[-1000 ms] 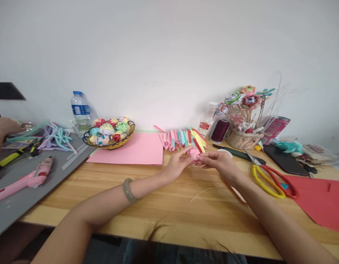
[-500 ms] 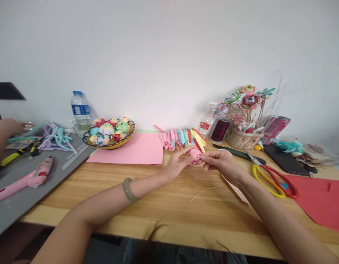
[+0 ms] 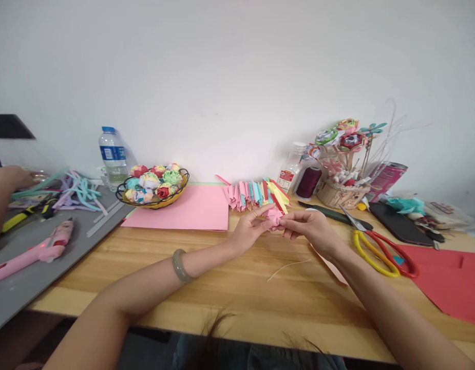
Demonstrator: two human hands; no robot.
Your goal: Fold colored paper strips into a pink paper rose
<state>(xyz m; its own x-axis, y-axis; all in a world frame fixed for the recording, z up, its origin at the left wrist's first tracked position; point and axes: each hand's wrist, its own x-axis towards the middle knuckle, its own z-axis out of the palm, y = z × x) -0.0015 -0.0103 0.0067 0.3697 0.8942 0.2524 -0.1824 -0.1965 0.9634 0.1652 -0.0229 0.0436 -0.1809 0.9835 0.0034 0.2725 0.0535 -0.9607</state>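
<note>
Head view: a crumpled pink paper (image 3: 274,218) is pinched by the left hand (image 3: 251,226) and the right hand (image 3: 313,231) over the wooden table (image 3: 222,288), on the near side of a row of folded papers (image 3: 243,196), with a loose string (image 3: 289,266) lying nearer still. Shaping of the pink paper is judged to be in hand; a steady left pinch and light right-hand adjustments seem called for next.

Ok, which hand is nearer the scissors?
Right. The right hand is left of the scissors, apart from them; the left hand is farther left, beyond the right hand.
</note>
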